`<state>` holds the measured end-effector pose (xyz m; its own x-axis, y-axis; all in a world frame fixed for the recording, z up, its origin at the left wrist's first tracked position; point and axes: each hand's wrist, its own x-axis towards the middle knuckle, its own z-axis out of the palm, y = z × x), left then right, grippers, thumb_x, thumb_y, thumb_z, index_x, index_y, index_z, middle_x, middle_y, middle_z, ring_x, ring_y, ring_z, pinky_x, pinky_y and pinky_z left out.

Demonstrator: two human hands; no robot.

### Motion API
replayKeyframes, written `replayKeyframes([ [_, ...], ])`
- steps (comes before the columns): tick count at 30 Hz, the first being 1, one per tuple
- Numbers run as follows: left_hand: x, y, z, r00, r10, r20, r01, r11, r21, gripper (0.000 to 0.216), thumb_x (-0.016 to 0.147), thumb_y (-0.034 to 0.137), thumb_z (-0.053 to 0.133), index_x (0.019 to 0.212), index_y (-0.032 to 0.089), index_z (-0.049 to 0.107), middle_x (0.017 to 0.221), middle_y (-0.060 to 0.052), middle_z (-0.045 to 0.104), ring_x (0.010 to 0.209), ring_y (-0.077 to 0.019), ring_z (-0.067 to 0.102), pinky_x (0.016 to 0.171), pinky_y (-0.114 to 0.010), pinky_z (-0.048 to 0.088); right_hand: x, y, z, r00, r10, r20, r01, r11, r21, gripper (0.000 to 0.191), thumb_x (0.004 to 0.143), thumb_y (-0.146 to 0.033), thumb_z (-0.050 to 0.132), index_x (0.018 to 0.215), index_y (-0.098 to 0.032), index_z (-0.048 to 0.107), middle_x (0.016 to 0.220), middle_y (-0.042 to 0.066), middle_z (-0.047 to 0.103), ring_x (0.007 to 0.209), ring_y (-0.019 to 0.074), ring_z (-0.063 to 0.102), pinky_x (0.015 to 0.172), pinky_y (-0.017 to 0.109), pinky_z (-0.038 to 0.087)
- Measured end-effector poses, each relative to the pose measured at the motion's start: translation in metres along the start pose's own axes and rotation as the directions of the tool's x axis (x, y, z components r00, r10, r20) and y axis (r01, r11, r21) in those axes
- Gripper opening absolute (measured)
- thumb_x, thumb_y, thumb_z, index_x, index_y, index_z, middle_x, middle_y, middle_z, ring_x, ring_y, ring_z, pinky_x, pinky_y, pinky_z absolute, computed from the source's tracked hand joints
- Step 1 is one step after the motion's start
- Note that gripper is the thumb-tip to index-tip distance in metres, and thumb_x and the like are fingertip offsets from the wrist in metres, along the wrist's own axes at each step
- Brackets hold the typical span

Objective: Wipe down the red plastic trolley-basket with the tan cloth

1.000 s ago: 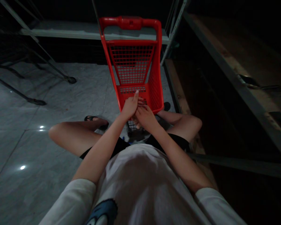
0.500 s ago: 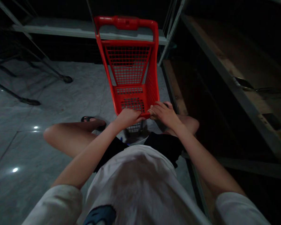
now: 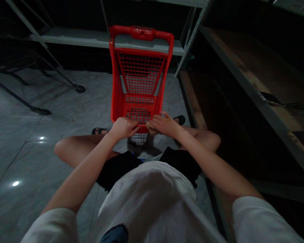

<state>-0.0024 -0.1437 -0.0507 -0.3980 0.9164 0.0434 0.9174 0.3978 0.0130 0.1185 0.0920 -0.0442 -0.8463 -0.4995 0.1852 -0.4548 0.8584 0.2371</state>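
A red plastic shopping trolley (image 3: 139, 74) stands on the floor in front of me, its handle at the far end. My left hand (image 3: 123, 127) is curled over the near rim of its basket. My right hand (image 3: 164, 124) rests at the same rim, fingers closed on a small pale thing (image 3: 150, 126) that I cannot make out. I sit low with bare knees to both sides of the trolley's near end. A dark mesh part (image 3: 138, 138) of the trolley shows under the rim.
Grey marble floor tiles (image 3: 27, 152) spread to the left. Metal shelving with a pale shelf board (image 3: 78, 37) runs along the back. A wooden rack (image 3: 255, 77) fills the right side. Dark metal legs (image 3: 40, 109) stand at far left. Sandals show near my feet.
The trolley has swung back to face straight ahead. Both hands came off the basket's floor and now sit on its near rim, the right hand closer to the left than half a second ago.
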Motion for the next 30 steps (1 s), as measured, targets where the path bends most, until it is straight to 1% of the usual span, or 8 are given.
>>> replayKeyframes([
  [4,-0.006,-0.019,0.003,0.996,0.038,-0.084,-0.042,0.998,-0.039,0.045,0.1,0.047,0.043,0.084,0.02,0.075,0.069,-0.009,0.072,0.066,-0.0243,0.069,0.059,-0.032,0.039,0.0,0.029,0.006,0.993,-0.12,0.011,0.12,0.993,-0.005,0.037,0.104,-0.008,0.046,0.134,-0.025,0.06,0.115,0.001,0.077,0.123,0.0184,0.06,0.11,0.038,0.03],
  [6,-0.008,-0.027,0.004,0.993,0.057,-0.104,-0.063,0.996,-0.055,0.045,0.1,0.048,0.043,0.081,0.02,0.074,0.066,-0.009,0.07,0.065,-0.0235,0.068,0.058,-0.032,0.039,0.007,0.041,0.008,0.978,-0.207,0.028,0.206,0.978,0.017,0.036,0.103,-0.01,0.051,0.132,-0.027,0.062,0.119,0.0,0.077,0.129,0.0175,0.059,0.113,0.038,0.031],
  [10,-0.011,-0.048,0.003,0.992,0.075,-0.097,-0.083,0.993,-0.079,0.05,0.102,0.052,0.042,0.08,0.02,0.073,0.067,-0.008,0.07,0.065,-0.022,0.067,0.06,-0.031,0.038,0.035,0.07,0.01,0.941,-0.326,0.09,0.324,0.945,0.04,0.034,0.101,-0.016,0.058,0.131,-0.03,0.064,0.148,0.0,0.065,0.143,0.0192,0.052,0.119,0.043,0.034],
  [14,-0.01,-0.081,0.002,0.996,0.042,-0.08,-0.05,0.994,-0.102,0.064,0.102,0.066,0.037,0.078,0.02,0.074,0.068,-0.008,0.071,0.064,-0.0206,0.065,0.058,-0.03,0.034,0.08,0.108,0.013,0.964,-0.246,0.098,0.245,0.969,0.017,0.032,0.103,-0.016,0.052,0.13,-0.028,0.067,0.15,0.003,0.064,0.142,0.0217,0.052,0.118,0.047,0.035],
  [17,-0.003,-0.115,0.005,0.997,-0.034,-0.064,0.028,0.996,-0.084,0.069,0.104,0.063,0.03,0.076,0.02,0.077,0.069,-0.01,0.072,0.064,-0.0208,0.066,0.057,-0.03,0.031,0.117,0.13,0.018,0.985,-0.149,0.083,0.15,0.989,-0.001,0.03,0.104,-0.014,0.049,0.125,-0.024,0.069,0.139,0.006,0.07,0.134,0.0228,0.056,0.114,0.047,0.036],
  [23,0.021,-0.185,0.004,0.973,-0.226,-0.038,0.228,0.97,0.081,0.061,0.104,0.045,0.034,0.078,0.013,0.079,0.08,-0.018,0.077,0.079,-0.0289,0.073,0.068,-0.036,0.043,0.176,0.127,0.036,0.999,-0.026,0.032,0.026,1.0,-0.001,0.022,0.102,-0.014,0.051,0.114,-0.016,0.07,0.117,0.011,0.074,0.114,0.0253,0.061,0.107,0.04,0.039],
  [26,0.035,-0.185,-0.003,0.966,-0.252,-0.062,0.257,0.962,0.089,0.058,0.107,0.043,0.035,0.087,0.012,0.078,0.089,-0.018,0.079,0.091,-0.03,0.075,0.082,-0.039,0.047,0.202,0.125,0.043,0.998,-0.003,0.062,0.003,1.0,-0.005,0.022,0.101,-0.014,0.053,0.115,-0.014,0.07,0.11,0.012,0.074,0.109,0.0267,0.062,0.102,0.039,0.039],
  [30,0.058,-0.148,0.001,0.951,-0.269,-0.15,0.267,0.963,-0.031,0.054,0.108,0.054,0.039,0.106,0.013,0.074,0.097,-0.016,0.079,0.095,-0.0285,0.075,0.088,-0.039,0.049,0.229,0.127,0.047,0.997,0.002,0.082,0.001,0.999,-0.041,0.021,0.101,-0.014,0.054,0.115,-0.013,0.069,0.109,0.013,0.074,0.107,0.0274,0.062,0.103,0.041,0.038],
])
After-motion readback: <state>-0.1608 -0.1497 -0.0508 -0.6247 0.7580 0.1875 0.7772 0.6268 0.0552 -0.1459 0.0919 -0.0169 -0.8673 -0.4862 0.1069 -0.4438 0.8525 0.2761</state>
